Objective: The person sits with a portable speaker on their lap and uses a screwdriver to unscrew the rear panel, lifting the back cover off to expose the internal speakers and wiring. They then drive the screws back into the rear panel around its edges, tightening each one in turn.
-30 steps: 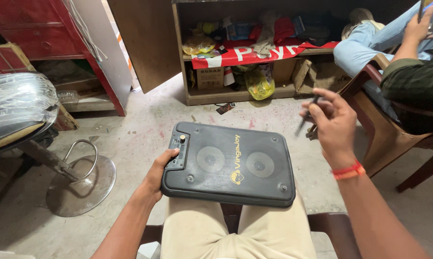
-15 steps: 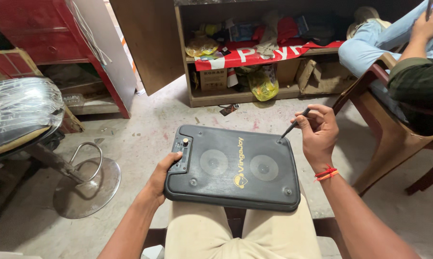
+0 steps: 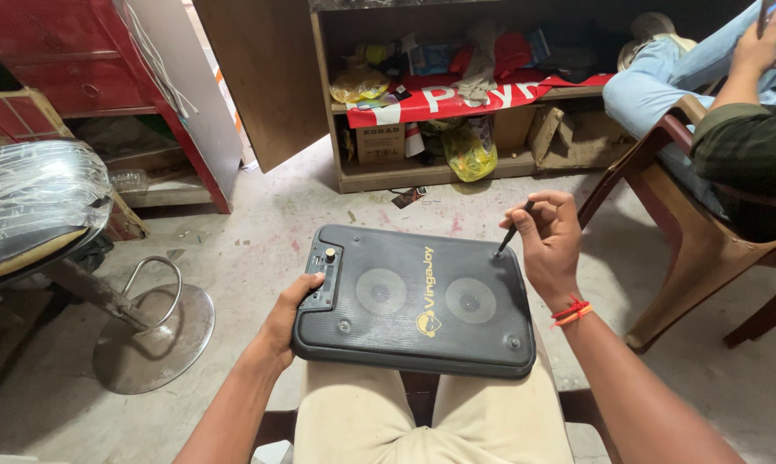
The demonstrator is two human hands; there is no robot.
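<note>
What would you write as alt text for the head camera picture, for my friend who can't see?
A flat black plastic speaker box lies on a seated person's lap; the left hand grips its edge while the right hand presses a thin dark screwdriver into its far corner.

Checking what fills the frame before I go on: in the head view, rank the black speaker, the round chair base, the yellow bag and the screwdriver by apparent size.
1. Black speaker, largest, though nearest the camera.
2. Round chair base.
3. Yellow bag, farther off, so unsure.
4. Screwdriver in the right hand, smallest.
</note>
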